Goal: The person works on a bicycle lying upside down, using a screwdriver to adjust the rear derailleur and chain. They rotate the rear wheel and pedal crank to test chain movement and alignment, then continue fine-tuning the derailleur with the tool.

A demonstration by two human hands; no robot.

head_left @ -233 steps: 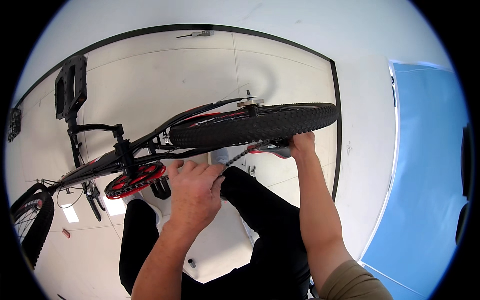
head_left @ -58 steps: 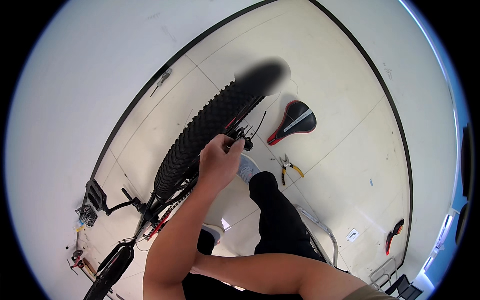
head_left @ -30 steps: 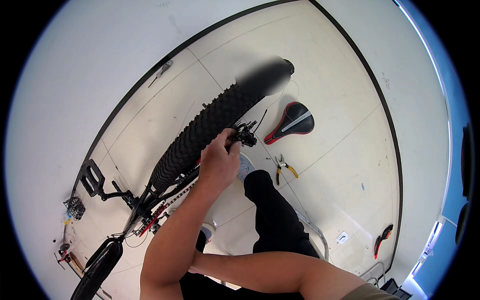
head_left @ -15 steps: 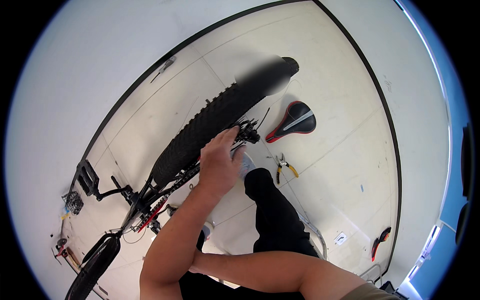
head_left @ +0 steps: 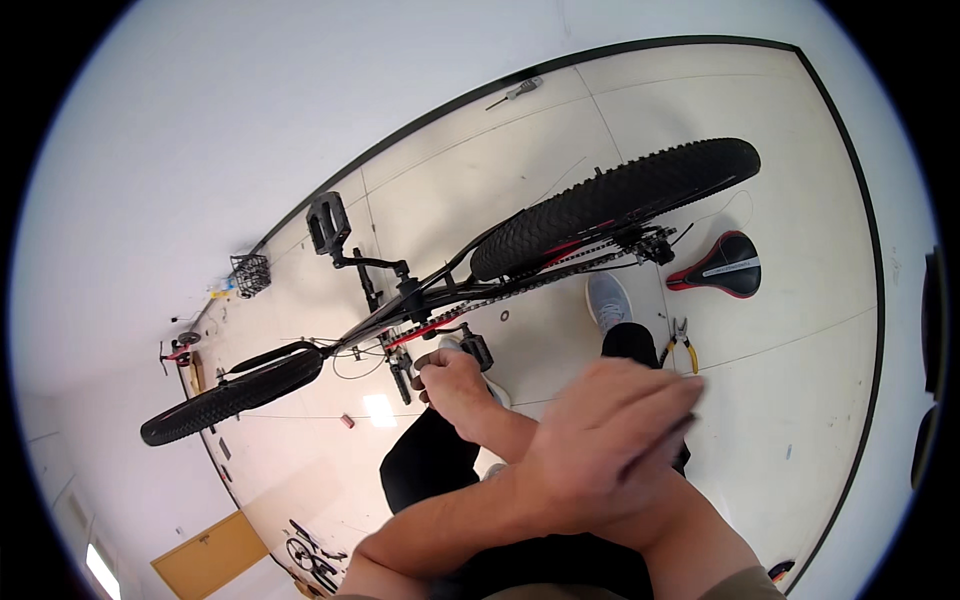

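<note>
My forearms cross in front of me, the left lying over the right. My left hand (head_left: 610, 425) is lifted off to the right, nearest the rear sprockets and derailleur (head_left: 648, 246) but apart from them. Motion blurs its fingers. My right hand (head_left: 460, 388) reaches left beside a black pedal (head_left: 477, 347); its fingers are half curled and apart, with dark smudged tips and nothing visible between them. The bicycle stretches across the view, with a knobby rear wheel (head_left: 610, 212), a chain (head_left: 520, 288), a red and black frame, and a front wheel (head_left: 235, 398) at left.
A black and red saddle (head_left: 722, 264) and yellow-handled pliers (head_left: 680, 348) lie on the floor to the right. A screwdriver (head_left: 515, 93) is by the far wall. A wire basket (head_left: 250, 275) stands far left. My shoe (head_left: 607, 300) is under the chain.
My left hand has come away from the rear sprockets, back toward me. My right hand, hidden before, now shows beside the pedal. The view has swung left, taking in the front wheel.
</note>
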